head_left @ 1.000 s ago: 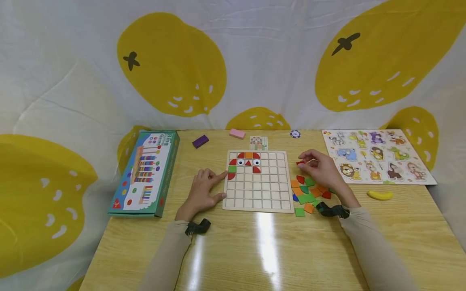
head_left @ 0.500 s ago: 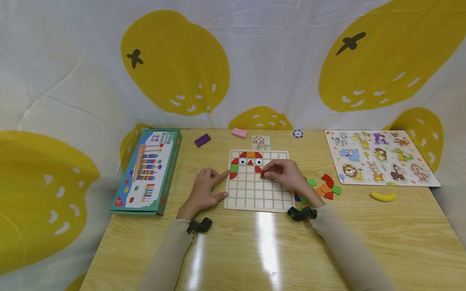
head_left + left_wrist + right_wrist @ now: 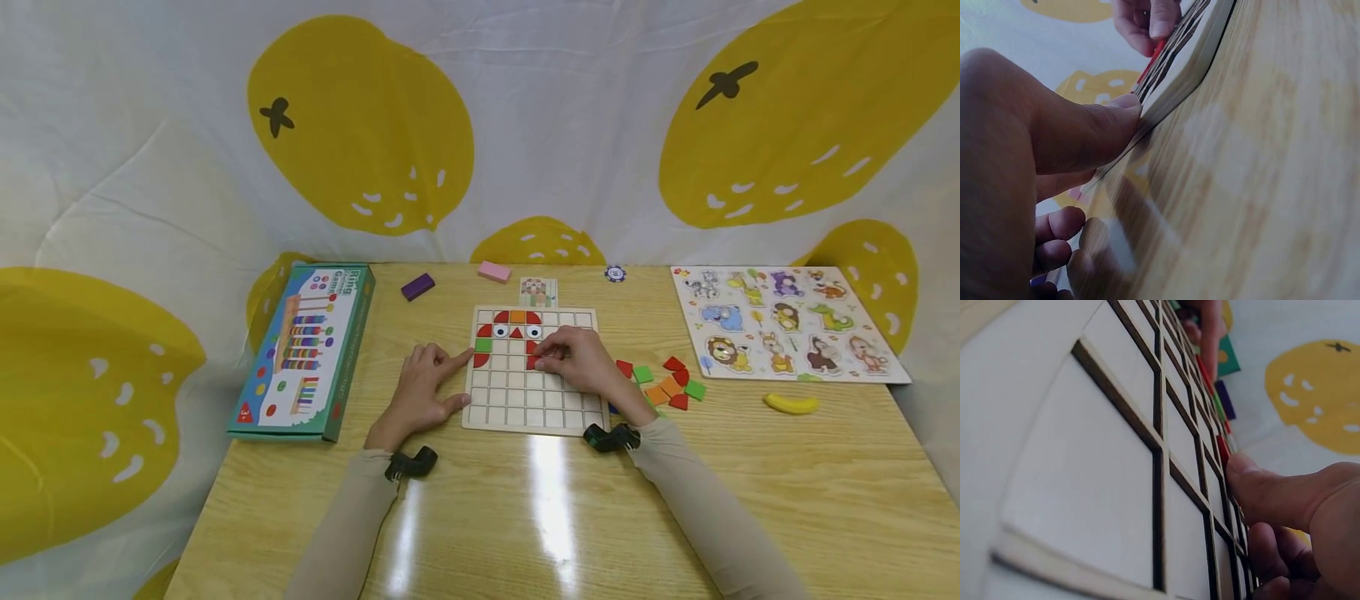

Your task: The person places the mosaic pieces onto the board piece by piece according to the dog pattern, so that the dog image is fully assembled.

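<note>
A wooden grid board (image 3: 536,431) lies in the middle of the table, with red, green and orange pieces and two eye tiles in its upper left cells. My right hand (image 3: 581,362) is over the board and pinches a small red piece (image 3: 532,363) at a cell just below another red one. In the right wrist view the thumb rests against that red piece (image 3: 1222,449). My left hand (image 3: 420,387) rests at the board's left edge, index finger and thumb extended to touch it. The left wrist view shows the thumb (image 3: 1107,128) against the board's side.
Loose red, green and orange pieces (image 3: 665,390) lie right of the board, partly behind my right forearm. A pattern card (image 3: 538,292) is behind the board. Around them are a game box (image 3: 303,354), purple block (image 3: 417,287), pink block (image 3: 494,272), chip (image 3: 615,273), animal puzzle (image 3: 791,325) and toy banana (image 3: 792,404).
My right hand has carried the red piece from beside the board leftward over the grid, then slightly further left and down to a cell. My left hand stays at the board's edge.
</note>
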A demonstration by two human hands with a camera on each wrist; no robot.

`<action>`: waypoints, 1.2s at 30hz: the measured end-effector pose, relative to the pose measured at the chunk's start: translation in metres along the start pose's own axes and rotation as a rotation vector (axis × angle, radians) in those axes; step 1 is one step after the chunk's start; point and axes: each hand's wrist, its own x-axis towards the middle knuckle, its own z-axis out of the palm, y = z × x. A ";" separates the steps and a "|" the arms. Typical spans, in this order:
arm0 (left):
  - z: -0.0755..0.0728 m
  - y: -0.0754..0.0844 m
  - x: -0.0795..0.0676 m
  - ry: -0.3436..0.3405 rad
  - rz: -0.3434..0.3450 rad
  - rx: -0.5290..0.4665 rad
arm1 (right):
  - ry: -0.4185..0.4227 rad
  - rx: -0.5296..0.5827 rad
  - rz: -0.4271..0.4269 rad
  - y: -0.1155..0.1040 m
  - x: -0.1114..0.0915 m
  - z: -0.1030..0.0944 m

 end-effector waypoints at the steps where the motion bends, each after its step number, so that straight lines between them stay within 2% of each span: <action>1: 0.000 0.000 0.000 0.002 0.002 0.001 | -0.003 -0.004 0.002 0.000 0.000 -0.001; 9: 0.000 0.003 0.002 0.000 0.005 0.000 | 0.003 -0.004 0.004 -0.001 -0.003 -0.004; 12: 0.001 0.004 0.002 0.008 0.012 0.000 | 0.011 0.015 0.003 0.003 -0.009 -0.012; 16: 0.002 0.004 0.001 0.009 0.017 0.002 | 0.026 -0.009 0.032 0.014 -0.026 -0.045; 21: 0.000 0.003 -0.001 -0.001 -0.002 0.020 | 0.039 -0.178 0.159 0.039 -0.060 -0.100; 25: -0.003 0.001 -0.004 -0.006 -0.023 0.028 | 0.005 -0.303 0.244 0.058 -0.079 -0.125; 30: -0.002 -0.002 -0.005 -0.010 -0.032 0.033 | -0.064 -0.317 0.251 0.069 -0.086 -0.128; 36: 0.001 0.000 -0.002 -0.007 -0.012 0.007 | -0.031 -0.278 0.286 0.074 -0.089 -0.126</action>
